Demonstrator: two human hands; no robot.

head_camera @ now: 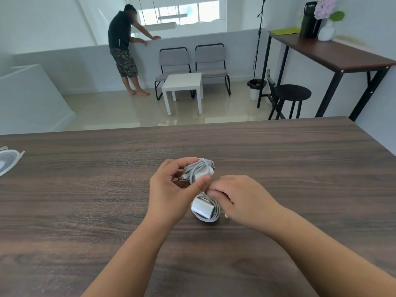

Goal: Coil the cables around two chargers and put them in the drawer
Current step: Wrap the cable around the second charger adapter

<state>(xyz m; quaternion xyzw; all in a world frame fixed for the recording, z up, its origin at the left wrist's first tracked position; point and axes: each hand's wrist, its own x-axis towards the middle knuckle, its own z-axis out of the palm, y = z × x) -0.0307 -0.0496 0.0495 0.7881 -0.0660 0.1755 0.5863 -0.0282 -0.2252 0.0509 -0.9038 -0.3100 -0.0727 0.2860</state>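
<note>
We work at the near middle of the dark wooden table; no drawer is in view. Our left hand holds one charger just above the table, fingers curled over its far side and thumb pressed on its near face, cable already wound round it. Our right hand has its fingers clenched, apparently pinching the cable end beside that thumb, though we cannot tell exactly what they hold. The second charger lies coiled on the table directly below. Judgement: keep the thumb pinning the wraps while tucking the loose end, so the coil stays tight.
</note>
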